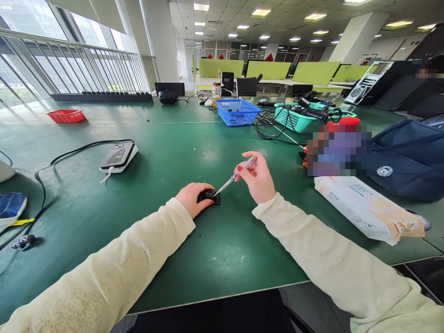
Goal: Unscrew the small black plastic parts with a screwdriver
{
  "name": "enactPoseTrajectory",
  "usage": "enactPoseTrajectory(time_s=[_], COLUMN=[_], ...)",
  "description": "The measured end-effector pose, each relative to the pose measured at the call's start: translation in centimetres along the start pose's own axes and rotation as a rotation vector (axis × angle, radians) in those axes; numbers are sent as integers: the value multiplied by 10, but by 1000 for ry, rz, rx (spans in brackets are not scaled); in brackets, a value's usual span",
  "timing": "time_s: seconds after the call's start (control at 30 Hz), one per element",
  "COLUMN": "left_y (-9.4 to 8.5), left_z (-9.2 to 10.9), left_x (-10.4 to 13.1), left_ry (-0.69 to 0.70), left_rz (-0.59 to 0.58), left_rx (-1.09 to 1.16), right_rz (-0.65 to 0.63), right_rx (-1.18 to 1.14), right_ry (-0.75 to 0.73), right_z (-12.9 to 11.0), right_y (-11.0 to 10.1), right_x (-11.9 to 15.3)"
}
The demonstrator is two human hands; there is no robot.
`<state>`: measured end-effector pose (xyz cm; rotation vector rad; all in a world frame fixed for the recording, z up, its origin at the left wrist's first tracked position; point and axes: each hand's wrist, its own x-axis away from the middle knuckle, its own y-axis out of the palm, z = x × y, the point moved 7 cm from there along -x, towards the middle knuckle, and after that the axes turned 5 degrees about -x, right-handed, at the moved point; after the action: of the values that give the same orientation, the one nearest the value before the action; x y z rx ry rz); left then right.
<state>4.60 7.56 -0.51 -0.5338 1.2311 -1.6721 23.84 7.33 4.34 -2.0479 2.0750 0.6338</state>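
Observation:
Low on the green table, my left hand (194, 198) is closed around a small black part (216, 200), pressing it to the surface. The part looks flat and dark; its kind is too small to make out, and my fingers cover some of it. In my right hand (257, 178) is a screwdriver (227, 183) with a clear handle and a thin metal shaft. It slants down to the left, its tip at the black part. Whether the tip sits in a screw I cannot tell.
A phone (118, 155) with a cable lies at left, beyond it a red basket (66, 116). A blue basket (237, 112) and a teal basket (294, 118) with tangled cables stand farther back. At right lie a tissue pack (364, 203) and a dark blue bag (412, 152).

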Motion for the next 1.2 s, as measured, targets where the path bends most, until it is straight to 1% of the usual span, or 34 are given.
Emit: enactPoseTrajectory(time_s=[0.07,0.13,0.3,0.43,0.5,0.67,0.73,0.83,0.93,1.03,1.13,1.2], left_y=[0,1,2,-3,-6,-13,-14,-13,-13,-12,-12,-13], left_z=[0,-1,-2,3,7,12,12,11,10,11,11,12], left_x=[0,0,0,0,1,2,2,2,1,1,1,1], left_ry=[4,7,17,21,14,-25,-28,-30,-43,-48,-39,-37], left_rz=[6,7,18,15,-1,-13,-10,-3,-2,-13,-18,-17], left_rx=[-1,1,6,15,22,11,11,12,8,8,16,22], right_rz=[-64,-92,-134,-185,-273,-624,-713,-823,-911,-932,-864,-787], right_rx=[52,94,248,417,519,715,796,890,930,923,870,806], right_ry=[-57,-119,-268,-402,-517,-937,-1072,-1203,-1252,-1248,-1224,-1166], right_z=[-9,-16,-27,-31,-33,-38,-36,-31,-25,-23,-29,-36], right_y=[11,17,21,27,37,75,86,98,103,103,99,93], right_x=[7,13,22,29,36,72,87,102,109,108,102,93])
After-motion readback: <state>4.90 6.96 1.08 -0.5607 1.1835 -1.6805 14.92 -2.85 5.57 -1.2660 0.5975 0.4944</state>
